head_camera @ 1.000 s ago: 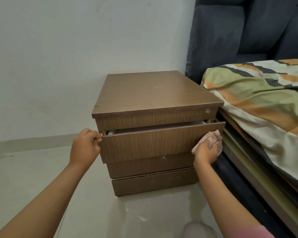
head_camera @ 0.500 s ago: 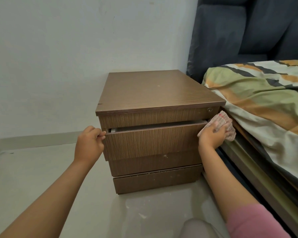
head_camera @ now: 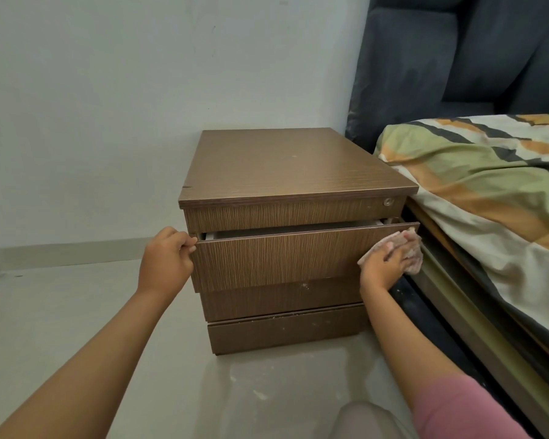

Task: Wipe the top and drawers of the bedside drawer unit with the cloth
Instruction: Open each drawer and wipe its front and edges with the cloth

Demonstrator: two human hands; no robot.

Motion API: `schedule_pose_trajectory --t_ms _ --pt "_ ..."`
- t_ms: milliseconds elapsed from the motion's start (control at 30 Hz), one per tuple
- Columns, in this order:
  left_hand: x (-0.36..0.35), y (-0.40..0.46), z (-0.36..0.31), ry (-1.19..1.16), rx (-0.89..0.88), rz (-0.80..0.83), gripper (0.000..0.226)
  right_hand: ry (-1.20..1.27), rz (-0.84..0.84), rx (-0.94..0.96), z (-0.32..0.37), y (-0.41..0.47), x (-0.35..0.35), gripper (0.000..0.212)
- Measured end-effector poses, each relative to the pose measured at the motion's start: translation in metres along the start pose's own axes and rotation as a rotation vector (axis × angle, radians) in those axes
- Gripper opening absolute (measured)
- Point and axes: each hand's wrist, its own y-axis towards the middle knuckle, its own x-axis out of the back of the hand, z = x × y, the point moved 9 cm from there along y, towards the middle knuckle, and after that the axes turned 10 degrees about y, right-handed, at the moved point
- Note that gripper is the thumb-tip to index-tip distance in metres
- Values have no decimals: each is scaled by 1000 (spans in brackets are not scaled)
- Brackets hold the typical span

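Note:
The brown wooden bedside drawer unit (head_camera: 295, 166) stands against the wall beside the bed. Its second drawer (head_camera: 276, 255) is pulled out a little, with a narrow gap showing above its front. My left hand (head_camera: 165, 259) grips the left edge of that drawer front, fingers curled round it. My right hand (head_camera: 382, 264) holds a pale pink cloth (head_camera: 409, 248) against the right end of the same drawer front. Two lower drawers (head_camera: 286, 331) sit below, dusty along their edges. A small lock (head_camera: 387, 202) is in the top drawer front.
A bed with a striped green, orange and white cover (head_camera: 488, 185) lies close on the right, its frame rail (head_camera: 457, 296) next to the unit. A dark padded headboard (head_camera: 457, 58) rises behind. White wall at the back, pale floor (head_camera: 61, 312) to the left and in front.
My right hand with the cloth has come back down from the drawer's top right corner onto its front face. The drawer stands slightly further out. My left hand keeps its grip.

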Motion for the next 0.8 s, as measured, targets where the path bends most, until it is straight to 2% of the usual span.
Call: schedule_pose_trajectory --t_ms 167,333,400,533,667,800 --pt "0 1 0 1 0 -4 9 46 28 -81 -12 -19 -2 61" --pt "-1 0 1 4 1 -6 10 92 97 153 27 -43 -32 62" --pt "-1 -1 1 5 2 -7 10 116 123 186 32 -57 -45 62" --pt "-1 -1 2 1 15 -7 10 89 165 152 0 -76 -52 63" --pt "-2 -1 4 -3 18 -9 9 34 157 6 -39 -71 -39 64" --pt "-3 0 5 3 13 -9 9 67 91 106 -3 -61 -32 63"
